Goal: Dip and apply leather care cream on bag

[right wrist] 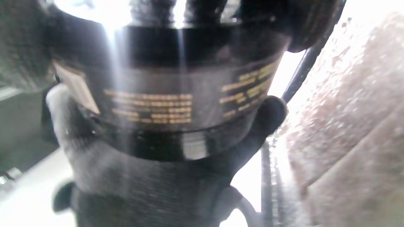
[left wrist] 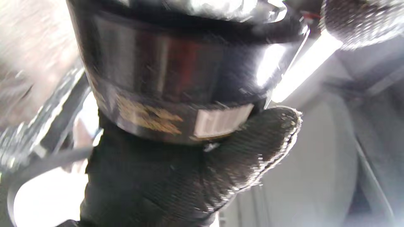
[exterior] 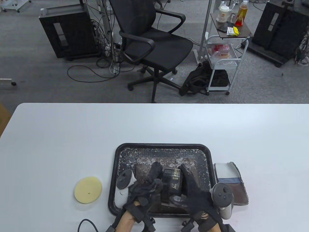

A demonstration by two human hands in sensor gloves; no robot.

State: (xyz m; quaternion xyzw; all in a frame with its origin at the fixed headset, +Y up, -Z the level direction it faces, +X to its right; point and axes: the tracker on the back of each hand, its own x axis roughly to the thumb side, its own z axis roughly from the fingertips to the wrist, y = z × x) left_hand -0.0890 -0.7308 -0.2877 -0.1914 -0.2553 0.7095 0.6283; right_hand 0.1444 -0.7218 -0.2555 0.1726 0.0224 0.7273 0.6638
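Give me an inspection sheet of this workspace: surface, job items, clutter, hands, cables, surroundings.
Surface: white table; black tray near the front edge, its floor flecked with pale residue.
Job's things: black jar with gold print held over the tray; round yellow sponge pad on the table left of the tray; bag not identifiable.
Clutter: folded cloth right of the tray.
Hands: left hand and right hand both grip the jar from opposite sides.
Cables: black cable at the table's front edge; more cables tangled on the floor.
Surroundings: office chair, wheeled cart, black cabinets.
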